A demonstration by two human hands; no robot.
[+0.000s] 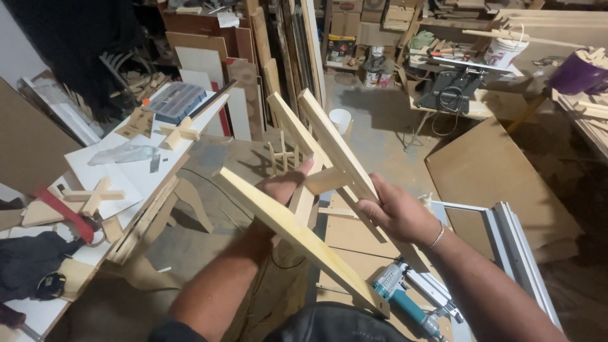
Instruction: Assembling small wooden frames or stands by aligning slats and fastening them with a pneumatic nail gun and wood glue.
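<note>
Pale, unfinished wood makes up the slatted frame (pixel 316 183) that is held in mid-air in front of the body, above a brown board (pixel 354 240) on the floor. The frame is built of long flat slats joined by short crosspieces. The nearest slat runs on a diagonal from the upper left, near the left hand, down to the lower right, where its end lies close to the camera. The two farther slats run roughly parallel to it, with their upper ends pointed up and away towards the back of the workshop.

The left hand (pixel 282 187) is raised with the forearm angled up from below; its fingers are closed around a crosspiece between the slats. The right hand (pixel 399 212) is brought in from the right, wrist level, with the fingers wrapped over the edge of a farther slat in a firm grasp.

A teal power tool (pixel 405 301) lies on the floor below the right forearm. A workbench (pixel 126 171) stands to the left, carrying small wooden crosses (pixel 95 195).
</note>
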